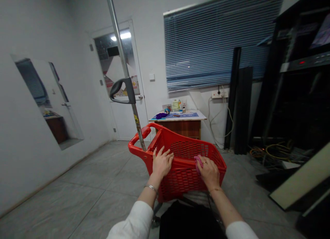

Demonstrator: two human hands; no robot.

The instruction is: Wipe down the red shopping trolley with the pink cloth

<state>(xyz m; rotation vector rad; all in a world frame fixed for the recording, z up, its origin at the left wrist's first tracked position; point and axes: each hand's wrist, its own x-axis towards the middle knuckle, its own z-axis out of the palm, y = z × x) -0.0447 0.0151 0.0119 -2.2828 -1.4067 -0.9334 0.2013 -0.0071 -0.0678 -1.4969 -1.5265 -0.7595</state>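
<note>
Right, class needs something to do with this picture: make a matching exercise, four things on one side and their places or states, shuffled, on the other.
Things
1. Red plastic shopping cart
2. Small pink cloth
3. Person's bare left hand
4. Dark grey plastic handle

Places or states
A. Fixed to the silvery metal pole
B. Resting on the cart's near side, fingers spread
C. Standing on the grey floor
D. Under the fingers of the person's bare right hand

Right pairs: 1-C, 2-D, 3-B, 4-A

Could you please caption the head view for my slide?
Left hand on the red cart, right hand holding a pink cloth.
</note>
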